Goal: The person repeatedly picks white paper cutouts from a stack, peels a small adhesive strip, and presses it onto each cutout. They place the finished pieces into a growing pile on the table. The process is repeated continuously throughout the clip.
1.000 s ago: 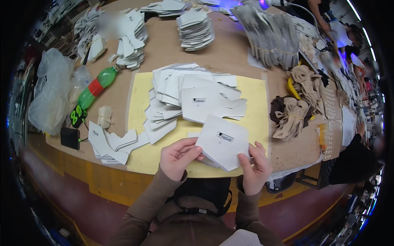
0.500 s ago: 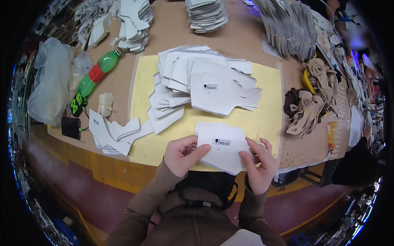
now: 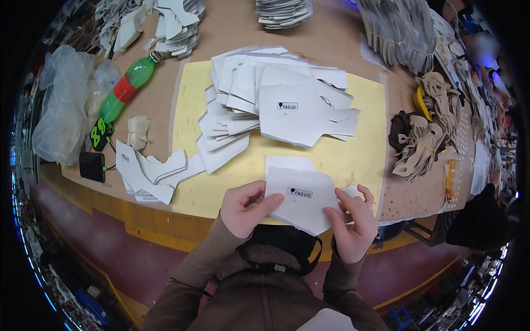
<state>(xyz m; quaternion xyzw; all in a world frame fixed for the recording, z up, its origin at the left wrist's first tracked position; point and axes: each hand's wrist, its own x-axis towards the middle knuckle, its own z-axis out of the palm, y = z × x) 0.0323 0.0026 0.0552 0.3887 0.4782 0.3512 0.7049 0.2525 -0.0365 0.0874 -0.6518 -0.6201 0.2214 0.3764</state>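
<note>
Close to the table's front edge, my left hand (image 3: 244, 208) pinches the left side of a white cut panel (image 3: 301, 212) that looks like a shoe-upper piece with a small dark print. My right hand (image 3: 353, 220) grips the same panel at its right side, thumb on top and the other fingers partly behind it. A second white panel (image 3: 290, 162) shows behind its upper edge; whether it is held too, I cannot tell. Beyond my hands lies a loose, overlapping pile of similar white panels (image 3: 284, 118) on a yellow sheet (image 3: 190, 105).
At the left are several curved white pieces (image 3: 144, 175), a dark phone-like object (image 3: 92, 166), a green bottle (image 3: 128, 88) and a clear plastic bag (image 3: 63, 105). Beige bundles (image 3: 420, 143) lie at the right. Stacks of grey pieces (image 3: 400, 33) and white pieces (image 3: 282, 12) stand farther back.
My right hand has shifted slightly to the right, still on the panel. The view has tilted a little, so the table things sit slightly higher. My left hand keeps its grip.
</note>
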